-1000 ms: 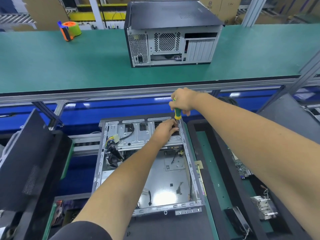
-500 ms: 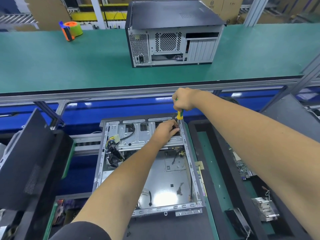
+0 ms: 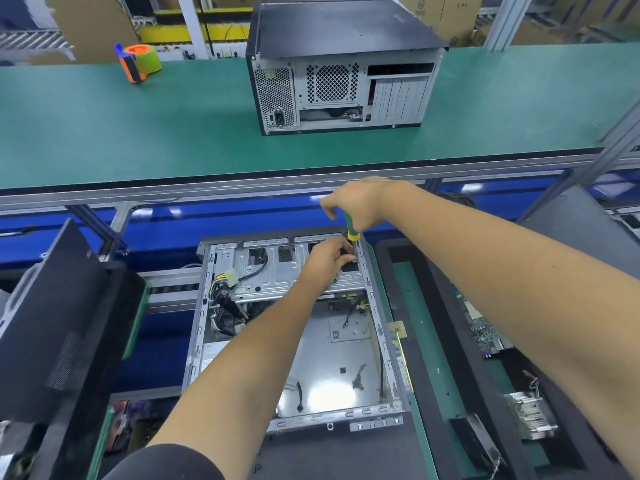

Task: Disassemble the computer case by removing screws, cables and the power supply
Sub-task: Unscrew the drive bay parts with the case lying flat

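Screwdriver (image 3: 352, 231) in R hand (image 3: 356, 202)

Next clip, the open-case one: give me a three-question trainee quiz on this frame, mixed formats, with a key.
1. True or false: the right hand grips a green-and-yellow screwdriver held roughly upright at the far right corner of the open computer case.
2. Multiple choice: where is the left hand?
A. on the tape dispenser
B. at the metal bracket inside the case, right beside the screwdriver tip
C. on the closed computer case on the green conveyor
3. Fill in: the yellow and black cable bundle sits at the case's far ____ side.

Key: 1 true; 2 B; 3 left.
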A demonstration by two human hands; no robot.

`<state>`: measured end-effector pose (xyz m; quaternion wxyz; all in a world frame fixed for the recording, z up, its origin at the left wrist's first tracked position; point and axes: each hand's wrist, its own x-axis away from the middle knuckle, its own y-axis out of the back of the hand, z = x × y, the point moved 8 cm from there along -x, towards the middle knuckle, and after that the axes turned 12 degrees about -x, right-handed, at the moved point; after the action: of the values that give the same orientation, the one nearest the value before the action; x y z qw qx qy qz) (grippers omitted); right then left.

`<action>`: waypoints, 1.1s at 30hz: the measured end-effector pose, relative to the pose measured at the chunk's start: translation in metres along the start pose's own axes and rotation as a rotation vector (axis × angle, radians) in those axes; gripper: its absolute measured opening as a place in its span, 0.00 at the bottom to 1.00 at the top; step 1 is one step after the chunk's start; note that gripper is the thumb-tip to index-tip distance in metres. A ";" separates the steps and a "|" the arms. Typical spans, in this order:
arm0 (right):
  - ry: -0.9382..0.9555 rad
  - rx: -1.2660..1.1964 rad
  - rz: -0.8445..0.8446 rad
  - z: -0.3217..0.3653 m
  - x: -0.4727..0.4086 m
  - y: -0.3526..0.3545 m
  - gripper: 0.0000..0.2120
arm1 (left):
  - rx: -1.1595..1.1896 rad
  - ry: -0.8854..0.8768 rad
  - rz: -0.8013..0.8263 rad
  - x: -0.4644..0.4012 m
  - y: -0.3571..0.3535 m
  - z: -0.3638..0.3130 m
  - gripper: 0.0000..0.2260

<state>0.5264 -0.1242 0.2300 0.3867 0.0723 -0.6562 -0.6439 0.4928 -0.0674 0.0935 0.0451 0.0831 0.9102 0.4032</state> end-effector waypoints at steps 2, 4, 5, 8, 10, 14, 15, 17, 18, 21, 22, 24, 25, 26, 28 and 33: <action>-0.037 -0.013 0.022 -0.003 -0.001 0.001 0.16 | -0.001 0.006 0.000 0.000 -0.001 -0.001 0.05; -0.109 0.055 -0.036 -0.009 0.001 0.007 0.11 | -0.029 0.007 0.015 -0.001 -0.001 -0.003 0.05; -0.148 0.111 -0.064 -0.012 0.003 0.010 0.12 | -0.052 0.009 0.031 -0.002 -0.003 -0.004 0.06; -0.171 0.129 -0.054 -0.017 0.003 0.010 0.12 | -0.135 0.008 0.065 -0.003 -0.005 -0.005 0.08; -0.182 0.024 -0.012 -0.023 0.003 0.006 0.09 | -0.115 0.018 0.049 -0.003 -0.005 -0.002 0.10; -0.129 -0.355 -0.044 -0.029 0.007 0.006 0.09 | -0.062 0.034 0.029 -0.001 -0.003 0.002 0.12; -0.100 -0.376 -0.063 -0.028 0.009 0.006 0.12 | -0.069 0.023 0.028 -0.002 -0.003 0.001 0.11; -0.078 -0.382 -0.064 -0.027 0.010 0.004 0.11 | -0.097 -0.002 0.025 -0.002 -0.001 -0.002 0.11; -0.083 -0.388 -0.051 -0.027 0.010 0.003 0.11 | -0.103 -0.005 0.025 -0.001 0.000 -0.002 0.11; -0.127 -0.114 -0.047 -0.029 0.011 0.005 0.09 | -0.093 0.009 0.029 -0.001 0.000 0.000 0.11; -0.151 0.040 -0.072 -0.030 0.013 0.008 0.10 | -0.085 0.015 0.033 -0.002 -0.001 0.000 0.11; -0.172 0.171 -0.102 -0.030 0.016 0.014 0.11 | -0.063 0.025 0.040 -0.001 -0.002 0.000 0.11; -0.168 0.165 -0.093 -0.030 0.015 0.013 0.10 | -0.053 0.030 0.043 -0.001 -0.002 0.000 0.10; -0.166 0.094 -0.085 -0.032 0.014 0.012 0.08 | -0.041 0.039 0.042 -0.002 -0.002 0.001 0.09; -0.139 -0.157 -0.071 -0.035 0.014 0.010 0.03 | -0.010 0.065 0.031 -0.002 -0.002 0.004 0.09; -0.163 -0.222 0.012 -0.034 0.020 0.002 0.10 | -0.018 0.066 0.025 -0.002 -0.002 0.004 0.09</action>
<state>0.5340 -0.1624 0.2361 0.3415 -0.0277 -0.6105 -0.7141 0.4949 -0.0663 0.0889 0.0109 0.0808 0.9064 0.4144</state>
